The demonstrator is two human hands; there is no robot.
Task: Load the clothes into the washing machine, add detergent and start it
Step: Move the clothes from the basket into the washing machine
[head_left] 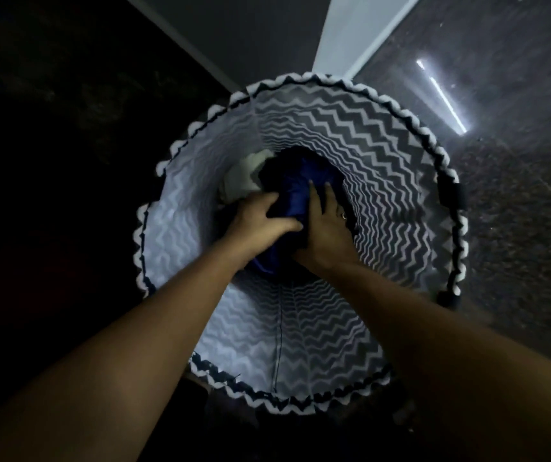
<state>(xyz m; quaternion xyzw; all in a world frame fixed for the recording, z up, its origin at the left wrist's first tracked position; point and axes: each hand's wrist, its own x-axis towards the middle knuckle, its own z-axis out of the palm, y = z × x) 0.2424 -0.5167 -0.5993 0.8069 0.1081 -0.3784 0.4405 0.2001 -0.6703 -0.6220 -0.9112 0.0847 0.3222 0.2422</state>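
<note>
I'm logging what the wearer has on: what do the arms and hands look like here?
Both forearms are bare, no sleeves showing. The left hand and right hand wear no gloves; a ring sits on one right finger.

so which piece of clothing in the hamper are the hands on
The dark blue garment: both the left hand and right hand grip it. The pale cream garment lies untouched to its left.

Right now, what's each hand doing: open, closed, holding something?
Left hand: grips the blue garment in the hamper.
Right hand: rests on the same garment; grip cannot be told.
</note>
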